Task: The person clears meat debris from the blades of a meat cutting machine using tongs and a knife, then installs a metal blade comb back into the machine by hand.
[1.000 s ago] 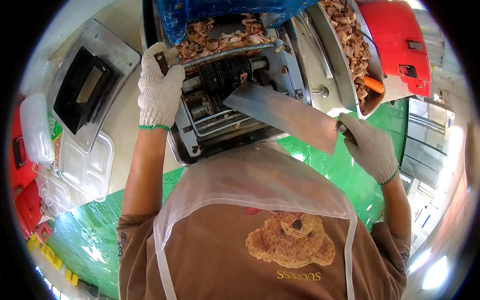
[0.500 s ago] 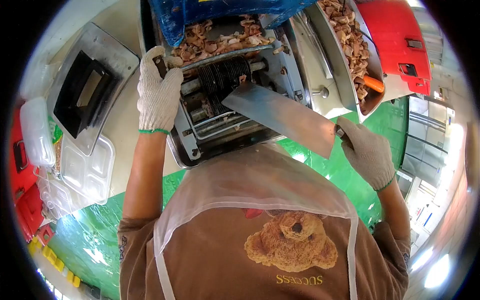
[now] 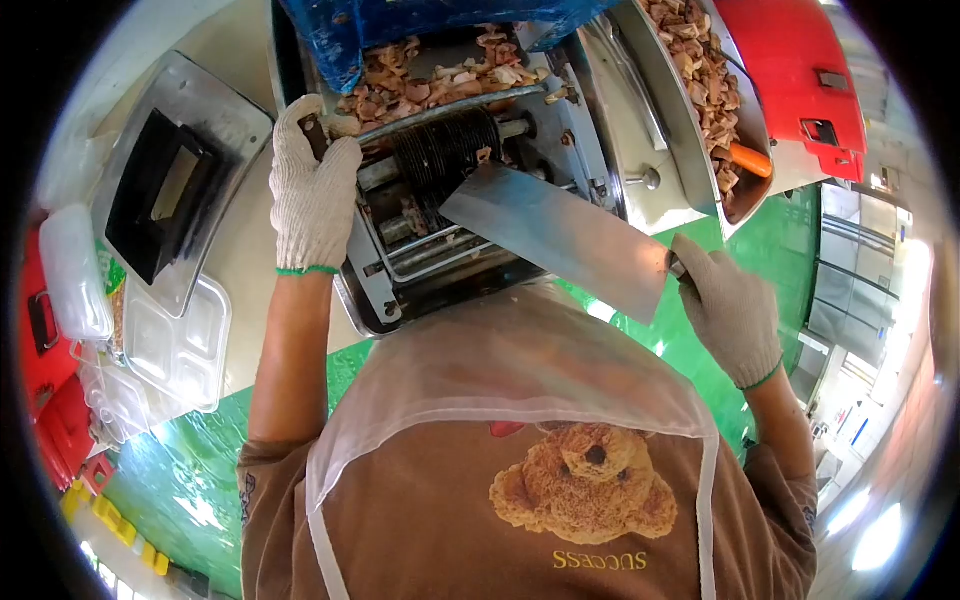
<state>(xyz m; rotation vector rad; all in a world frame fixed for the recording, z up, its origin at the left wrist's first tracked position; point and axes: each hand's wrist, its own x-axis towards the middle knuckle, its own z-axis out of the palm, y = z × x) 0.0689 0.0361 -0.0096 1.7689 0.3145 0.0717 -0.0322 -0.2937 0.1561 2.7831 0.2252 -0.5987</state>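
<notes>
In a white knit glove, my right hand point(image 3: 733, 318) grips the handle of a wide-bladed cleaver point(image 3: 560, 240). The blade reaches left over an uncovered meat-cutting machine point(image 3: 580, 130), its tip by the row of dark round blades point(image 3: 447, 158). A small scrap of meat point(image 3: 485, 154) sits on those blades near the tip. My left hand point(image 3: 312, 190), gloved alike, is closed around a metal part at the machine's left side; the fingers partly hide that part. Cut meat pieces point(image 3: 430, 85) lie in the machine behind the blades, under a blue housing point(image 3: 430, 25).
On the right stands a metal tray point(image 3: 655, 110) of cut meat with an orange-handled tool point(image 3: 750, 160) in it, beside a red crate point(image 3: 790, 75). To the left lie a metal cover point(image 3: 235, 125) with a black chute and clear plastic trays point(image 3: 195, 345). The floor point(image 3: 200, 470) is green and wet.
The whole view has shifted slightly. Both hands keep their grips, and the cleaver stays by the blades with hardly any movement.
</notes>
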